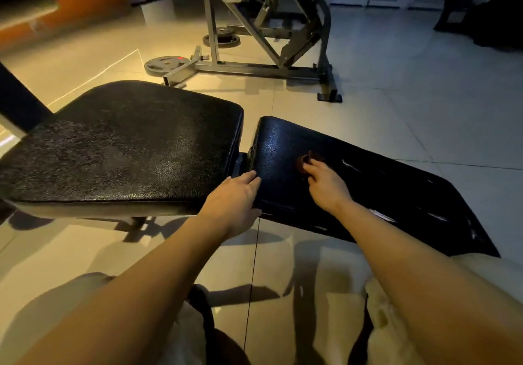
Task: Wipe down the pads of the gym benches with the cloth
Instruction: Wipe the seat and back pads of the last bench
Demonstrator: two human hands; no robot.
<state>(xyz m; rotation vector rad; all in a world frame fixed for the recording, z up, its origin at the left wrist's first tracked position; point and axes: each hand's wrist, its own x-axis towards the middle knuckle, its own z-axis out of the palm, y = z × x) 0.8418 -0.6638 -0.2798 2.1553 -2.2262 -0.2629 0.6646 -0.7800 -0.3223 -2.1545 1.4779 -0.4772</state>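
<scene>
1. Two black padded sections of a gym bench are seen from above: a wide seat pad on the left and a longer back pad running off to the right, with a narrow gap between them.
2. The left hand is laid over the near left corner of the back pad, at the gap. Its fingers are nearly straight and close together, resting on the pad's end, with the thumb under the pad's near edge.
3. The right hand is placed on top of the back pad, fingers curled inward.
4. A small reddish-brown cloth is pinched at the right hand's fingertips and lies against the pad surface, just beyond the knuckles; most of it is hidden or too dark to make out.
5. Behind the bench, a grey metal machine frame stands on a pale tiled floor, with a weight plate lying beside its foot.
</scene>
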